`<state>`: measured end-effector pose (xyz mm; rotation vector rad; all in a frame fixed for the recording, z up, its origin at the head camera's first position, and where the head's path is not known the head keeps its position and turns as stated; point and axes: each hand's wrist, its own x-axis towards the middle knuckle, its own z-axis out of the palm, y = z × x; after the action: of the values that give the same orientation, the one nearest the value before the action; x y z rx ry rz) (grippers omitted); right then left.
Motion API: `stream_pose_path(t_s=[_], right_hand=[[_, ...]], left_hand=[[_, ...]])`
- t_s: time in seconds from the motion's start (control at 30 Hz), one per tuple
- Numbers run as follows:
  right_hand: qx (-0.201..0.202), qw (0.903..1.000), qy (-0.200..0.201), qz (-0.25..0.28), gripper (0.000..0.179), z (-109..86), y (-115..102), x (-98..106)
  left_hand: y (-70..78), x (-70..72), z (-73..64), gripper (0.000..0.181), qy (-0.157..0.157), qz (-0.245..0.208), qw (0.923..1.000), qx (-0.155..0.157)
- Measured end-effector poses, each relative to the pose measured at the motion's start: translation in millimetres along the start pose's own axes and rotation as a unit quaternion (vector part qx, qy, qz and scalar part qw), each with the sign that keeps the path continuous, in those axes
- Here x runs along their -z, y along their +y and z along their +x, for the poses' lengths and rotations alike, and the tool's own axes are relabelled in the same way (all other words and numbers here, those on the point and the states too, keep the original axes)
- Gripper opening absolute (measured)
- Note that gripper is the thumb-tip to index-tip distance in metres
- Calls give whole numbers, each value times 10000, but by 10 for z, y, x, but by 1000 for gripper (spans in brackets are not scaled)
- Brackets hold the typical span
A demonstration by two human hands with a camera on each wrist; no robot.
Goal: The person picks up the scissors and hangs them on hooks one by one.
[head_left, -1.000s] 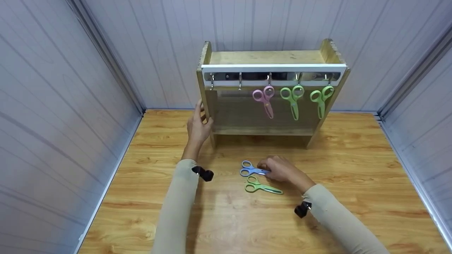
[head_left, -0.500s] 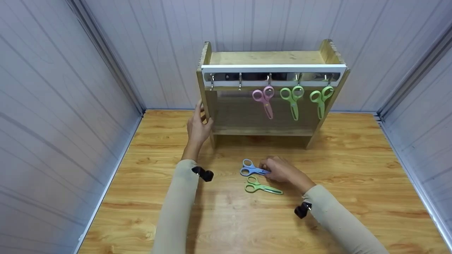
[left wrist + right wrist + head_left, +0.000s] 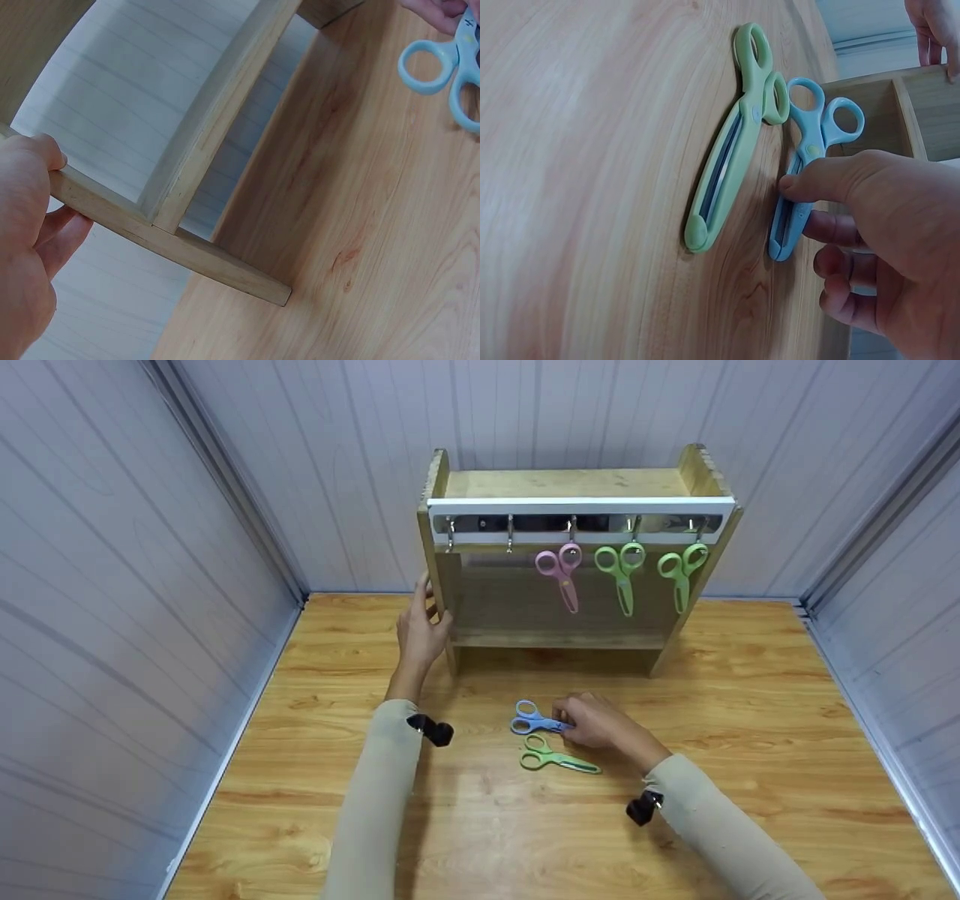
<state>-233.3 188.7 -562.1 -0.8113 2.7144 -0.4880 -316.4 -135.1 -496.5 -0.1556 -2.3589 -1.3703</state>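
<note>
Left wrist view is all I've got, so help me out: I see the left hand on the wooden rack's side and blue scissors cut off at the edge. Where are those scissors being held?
Observer: The right hand pinches the blue scissors by the blade part, not by the handle rings.
Operator: Okay, is anything lying next to them?
Observer: Yes, a pair of green scissors lies on the table, farther from the rack than the blue pair.
Operator: And what's hanging on the front of the rack?
Observer: Three pairs hang from hooks there: pink scissors on the left, then two light green pairs to the right.
</note>
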Motion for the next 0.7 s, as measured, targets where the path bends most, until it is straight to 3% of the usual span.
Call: stream_pose_path(t_s=[0.3, 0.7], right_hand=[[-41, 9998, 76, 173, 9, -23, -5, 3], [-6, 9996, 165, 213, 9, -45, 4, 91]], left_hand=[[-8, 6, -3, 73, 23, -96, 9999, -99], [6, 4, 0, 74, 6, -45, 10000, 76]])
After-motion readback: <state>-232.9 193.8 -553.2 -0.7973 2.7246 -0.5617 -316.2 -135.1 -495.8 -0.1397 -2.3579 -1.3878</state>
